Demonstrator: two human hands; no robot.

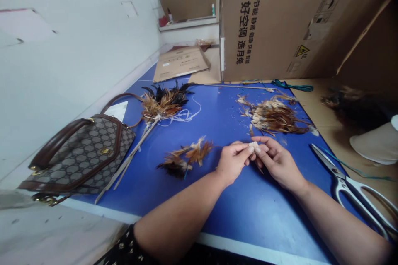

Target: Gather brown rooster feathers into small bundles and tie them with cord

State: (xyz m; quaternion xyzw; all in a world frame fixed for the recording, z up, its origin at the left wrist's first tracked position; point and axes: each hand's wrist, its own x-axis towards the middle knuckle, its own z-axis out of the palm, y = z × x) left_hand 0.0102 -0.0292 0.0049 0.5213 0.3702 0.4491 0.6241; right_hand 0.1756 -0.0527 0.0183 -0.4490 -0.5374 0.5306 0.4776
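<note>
Both my hands meet at the middle of the blue table top (217,116). My left hand (232,161) and my right hand (275,158) pinch the pale quill ends of a small bunch of feathers (254,145) between their fingertips. A loose heap of brown feathers (273,116) lies just beyond my hands. A small tied bundle of orange and dark feathers (186,158) rests to the left of my left hand. Farther left lies a feather duster head (164,101) on thin sticks, with white string around it.
A patterned brown handbag (77,155) sits at the table's left edge by the wall. Large steel scissors (351,186) lie at the right. A big cardboard box (280,20) stands at the back, flat cardboard (180,63) beside it. A white object (377,143) sits far right.
</note>
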